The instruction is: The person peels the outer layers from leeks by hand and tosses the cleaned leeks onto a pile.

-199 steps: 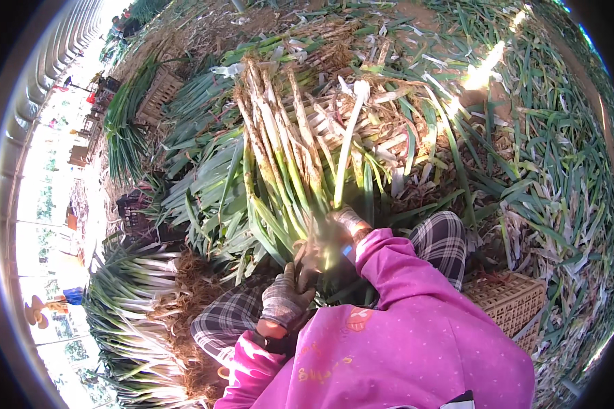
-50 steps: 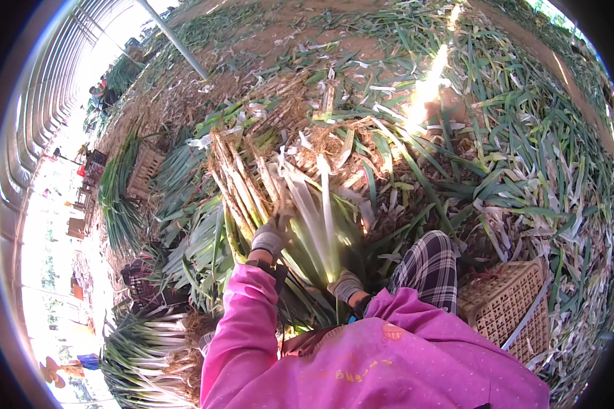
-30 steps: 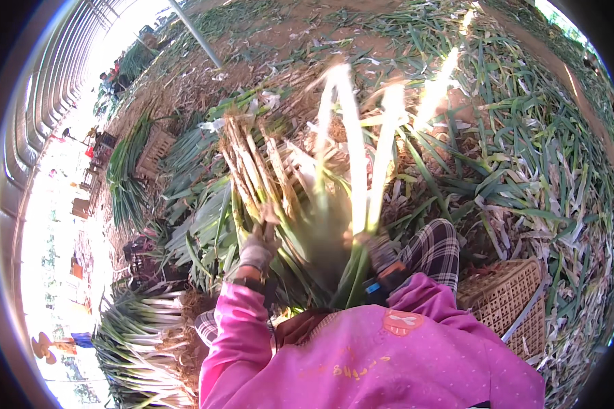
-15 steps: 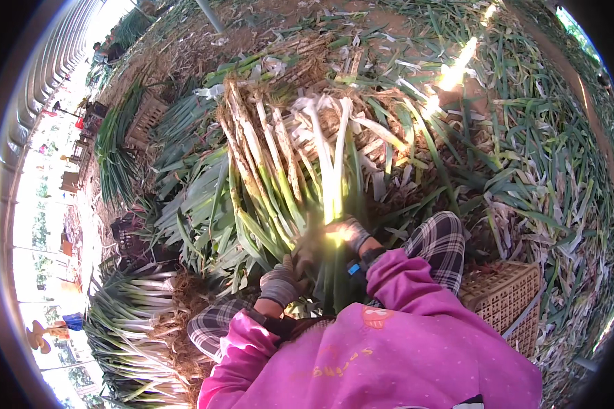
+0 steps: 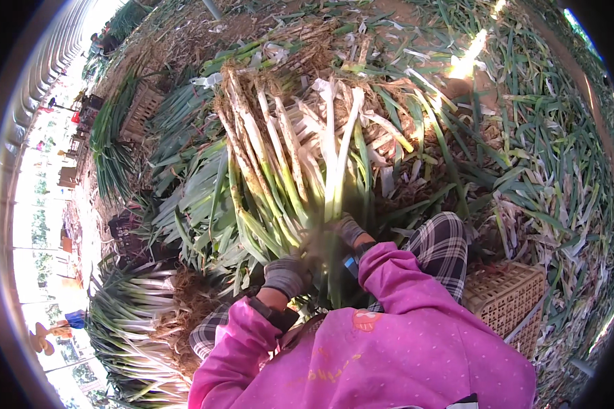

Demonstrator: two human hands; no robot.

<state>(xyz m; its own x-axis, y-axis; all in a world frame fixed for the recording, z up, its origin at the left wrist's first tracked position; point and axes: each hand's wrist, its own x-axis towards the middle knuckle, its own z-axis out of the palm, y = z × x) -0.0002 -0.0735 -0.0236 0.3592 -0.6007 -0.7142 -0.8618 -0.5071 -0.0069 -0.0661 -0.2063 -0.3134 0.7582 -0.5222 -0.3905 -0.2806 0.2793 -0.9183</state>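
Note:
In front of me, two leeks [image 5: 333, 150] with clean white stalks stand out, root ends pointing away and green leaves running down toward my lap. My right hand [image 5: 348, 230], in a grey glove, is closed round their green part from the right. From the left, my gloved left hand [image 5: 286, 275] reaches in beside the leaves; its fingertips are lost in a dark blurred patch, so what they hold is unclear. Left of the clean pair lie several soil-stained leeks [image 5: 256, 150] with brown outer skins.
A stack of leeks with white stalks and brown roots [image 5: 140, 320] lies to my left. At my right knee stands a tan woven plastic crate [image 5: 505, 300]. Stripped leaves [image 5: 546, 150] cover the ground on the right. Another crate [image 5: 143, 112] sits far left among green leaves.
My left hand has moved right and up, closer to the clean leeks. The two leeks' white ends have tilted slightly right, and my right hand stays at their green part.

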